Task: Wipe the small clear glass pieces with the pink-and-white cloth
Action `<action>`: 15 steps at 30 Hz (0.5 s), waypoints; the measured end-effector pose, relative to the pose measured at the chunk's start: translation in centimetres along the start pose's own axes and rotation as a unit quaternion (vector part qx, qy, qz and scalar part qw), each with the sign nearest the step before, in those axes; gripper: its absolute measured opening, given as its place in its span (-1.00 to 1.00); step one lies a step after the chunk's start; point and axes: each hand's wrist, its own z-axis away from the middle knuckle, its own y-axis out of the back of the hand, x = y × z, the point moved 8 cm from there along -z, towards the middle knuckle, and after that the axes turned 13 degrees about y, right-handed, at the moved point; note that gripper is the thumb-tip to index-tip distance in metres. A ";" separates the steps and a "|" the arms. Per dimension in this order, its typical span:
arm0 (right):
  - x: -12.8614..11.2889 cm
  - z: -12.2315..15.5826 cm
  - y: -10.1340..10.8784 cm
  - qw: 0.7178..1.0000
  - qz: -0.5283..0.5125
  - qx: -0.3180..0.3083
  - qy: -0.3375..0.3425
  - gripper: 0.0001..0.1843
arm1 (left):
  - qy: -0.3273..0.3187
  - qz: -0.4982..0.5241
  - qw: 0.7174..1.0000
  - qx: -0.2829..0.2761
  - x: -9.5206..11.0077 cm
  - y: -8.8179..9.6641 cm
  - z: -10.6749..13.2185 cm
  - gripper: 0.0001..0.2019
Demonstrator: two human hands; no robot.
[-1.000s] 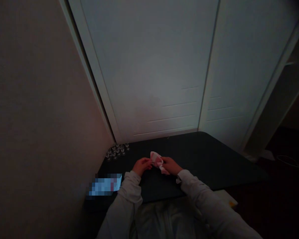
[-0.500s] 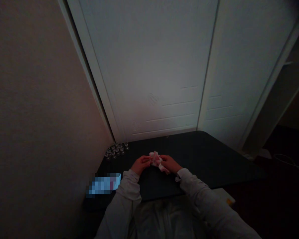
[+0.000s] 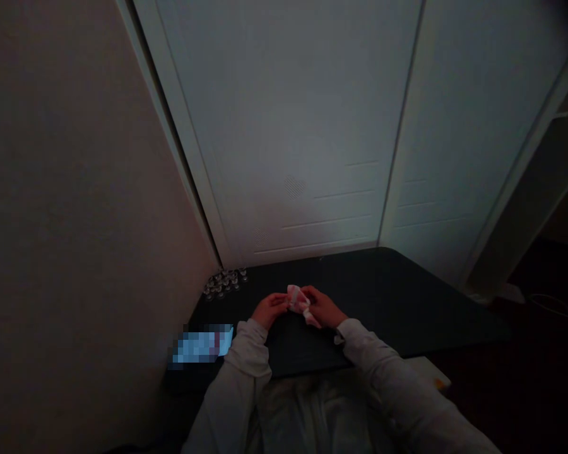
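Observation:
A small pink and white piece of cloth or ribbon (image 3: 297,299), bunched into folds, is held between my two hands above the dark table (image 3: 373,296). My left hand (image 3: 271,309) pinches its left edge with thumb and fingers. On the other side my right hand (image 3: 324,308) is closed on the right part, and a loose strip hangs below its fingers. The dim light hides the finer detail, so I cannot tell exactly what kind of item it is.
Several small shiny objects (image 3: 223,282) stand in a cluster at the table's back left corner. A lit screen (image 3: 201,345), blurred out, lies left of my left forearm. Behind the table rise pale panelled doors (image 3: 288,126), and a wall (image 3: 76,221) borders the left side.
The pink and white piece has shifted in shape between my fingers, its top now more rounded. Both hands keep nearly the same place; the view has tilted slightly.

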 end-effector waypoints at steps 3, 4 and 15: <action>0.0 0.0 -0.3 1.000 -0.005 -0.023 0.008 -0.62 | -0.008 -0.011 1.000 -0.004 0.1 -0.1 0.0 -0.64; -0.1 0.0 -0.5 0.999 -0.001 -0.039 0.007 -0.63 | -0.011 -0.016 1.000 -0.007 0.1 -0.2 0.0 -0.64; 0.0 0.5 -0.5 0.996 0.021 -0.069 -0.058 -0.68 | -0.011 -0.025 1.000 -0.014 -0.2 0.1 -0.4 -0.63</action>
